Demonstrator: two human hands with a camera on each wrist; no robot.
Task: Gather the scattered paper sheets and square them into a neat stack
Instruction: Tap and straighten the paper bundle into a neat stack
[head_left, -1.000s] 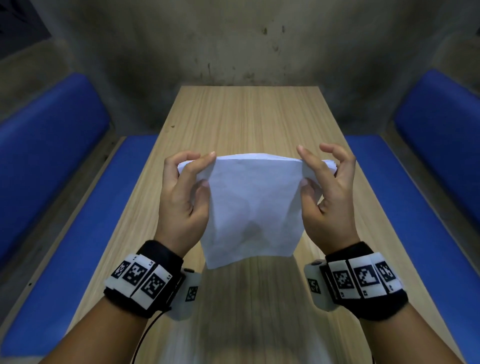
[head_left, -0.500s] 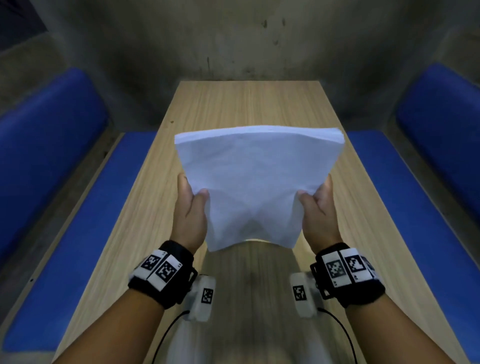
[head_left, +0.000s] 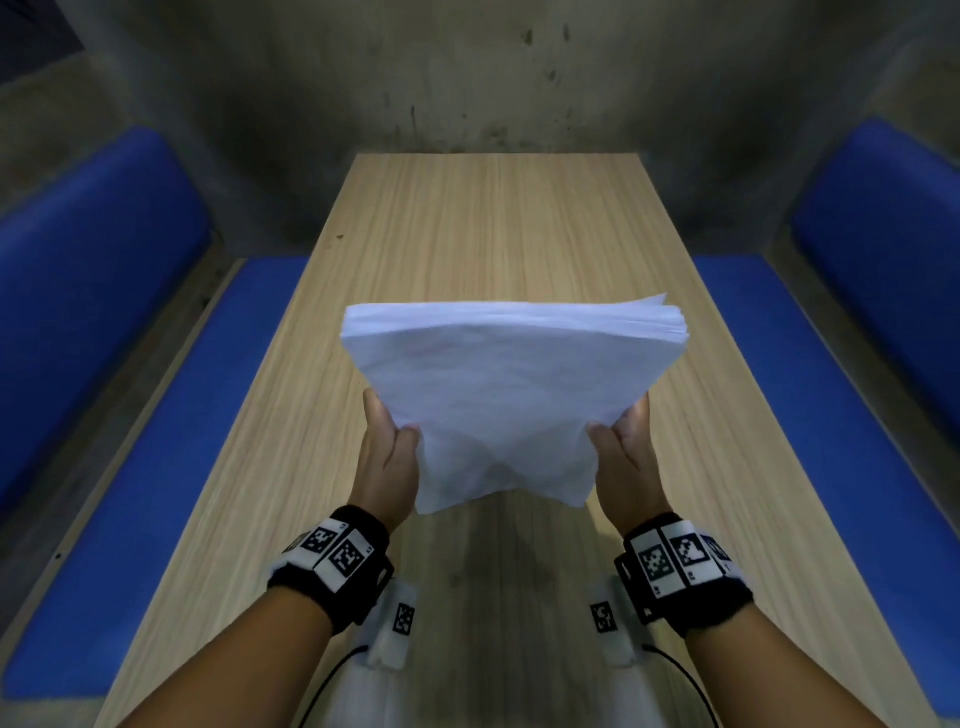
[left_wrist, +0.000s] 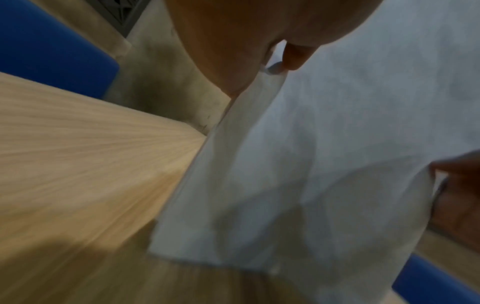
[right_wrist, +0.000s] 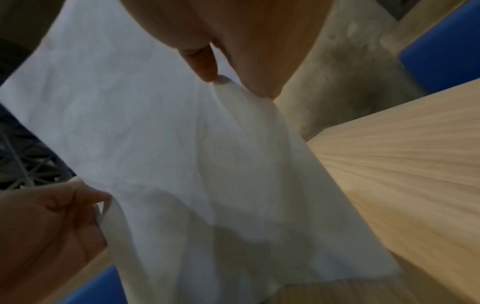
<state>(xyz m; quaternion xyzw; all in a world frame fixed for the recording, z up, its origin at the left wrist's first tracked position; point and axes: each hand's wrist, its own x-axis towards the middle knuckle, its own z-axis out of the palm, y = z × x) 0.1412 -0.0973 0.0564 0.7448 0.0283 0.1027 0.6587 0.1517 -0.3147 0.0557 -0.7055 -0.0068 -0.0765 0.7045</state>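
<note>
A stack of white paper sheets (head_left: 511, 395) is held over the wooden table (head_left: 498, 228), tilted with its far edge away from me. At the far right corner the sheet edges fan slightly. My left hand (head_left: 395, 436) grips the stack's left side, thumb on top and fingers hidden beneath. My right hand (head_left: 621, 434) grips the right side the same way. The left wrist view shows the paper (left_wrist: 324, 164) under my left thumb (left_wrist: 296, 55). In the right wrist view, the paper (right_wrist: 182, 154) is pinched by my right thumb (right_wrist: 205, 63).
Blue padded benches (head_left: 140, 426) (head_left: 831, 426) run along both long sides of the table, with blue backrests behind them. A stained concrete wall (head_left: 467, 78) closes off the far end. A shadow lies on the table below the stack.
My hands moved from the stack's top edge down to its sides. The stack swung from upright to tilted forward and reaches farther out over the table.
</note>
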